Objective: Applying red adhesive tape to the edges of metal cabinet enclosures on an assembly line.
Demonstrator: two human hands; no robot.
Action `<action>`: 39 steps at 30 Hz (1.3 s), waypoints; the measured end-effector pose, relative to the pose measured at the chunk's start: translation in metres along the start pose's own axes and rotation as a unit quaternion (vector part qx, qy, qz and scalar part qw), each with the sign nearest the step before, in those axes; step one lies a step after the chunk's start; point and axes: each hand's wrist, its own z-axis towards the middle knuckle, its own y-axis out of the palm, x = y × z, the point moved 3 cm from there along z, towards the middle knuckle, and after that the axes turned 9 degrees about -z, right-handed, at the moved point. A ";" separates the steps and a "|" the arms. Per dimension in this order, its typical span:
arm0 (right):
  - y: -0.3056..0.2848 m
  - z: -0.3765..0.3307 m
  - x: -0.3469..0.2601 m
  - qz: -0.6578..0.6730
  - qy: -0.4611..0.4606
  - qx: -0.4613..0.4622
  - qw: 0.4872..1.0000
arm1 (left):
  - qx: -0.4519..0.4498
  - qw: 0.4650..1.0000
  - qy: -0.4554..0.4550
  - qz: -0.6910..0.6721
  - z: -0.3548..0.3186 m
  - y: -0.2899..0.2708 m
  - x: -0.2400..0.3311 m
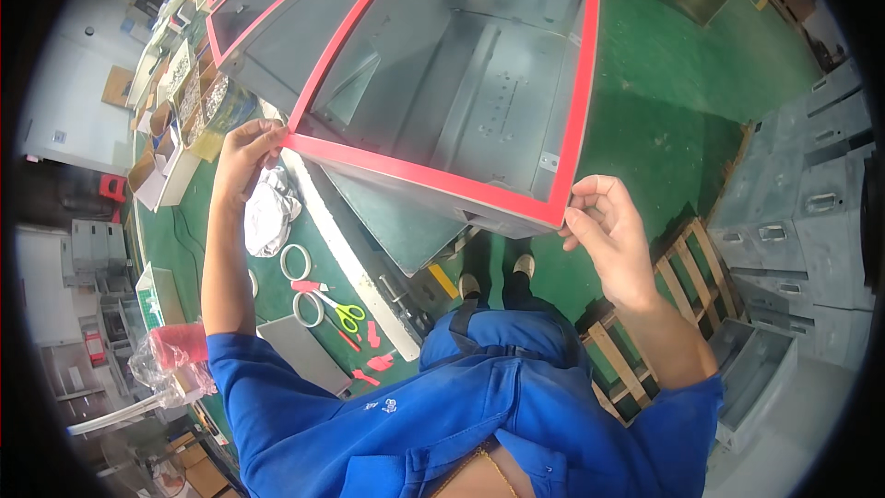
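Down at six o'clock, blue work sleeves fill the bottom of the view, and both hands reach up to a grey sheet-metal cabinet edged with a red gasket strip. The right hand, at four o'clock, has its fingertips pinched onto the near right corner of that red strip. The left hand, at nine o'clock, presses fingers curled on the near left corner. The cabinet lies open-face up between the hands, running off toward twelve o'clock. Below the left forearm, on the green table, sit a crumpled white cloth, two tape rings, yellow-handled scissors and red strip offcuts. At eight o'clock, a clear plastic bag with red material. Under the right wrist, a wooden pallet on the green floor; at three o'clock, stacked grey metal boxes. Further off at ten o'clock, cardboard trays of small parts.
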 end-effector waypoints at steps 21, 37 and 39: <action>0.000 0.000 0.001 -0.012 0.019 0.055 0.998 | -0.024 1.000 0.005 0.013 -0.001 0.002 0.001; 0.034 -0.021 -0.018 -0.552 -0.449 0.092 0.697 | -0.040 0.998 0.001 0.052 0.005 -0.004 0.003; 0.035 -0.022 -0.017 -0.564 -0.457 0.090 0.682 | -0.044 0.998 0.001 0.041 0.008 -0.006 0.002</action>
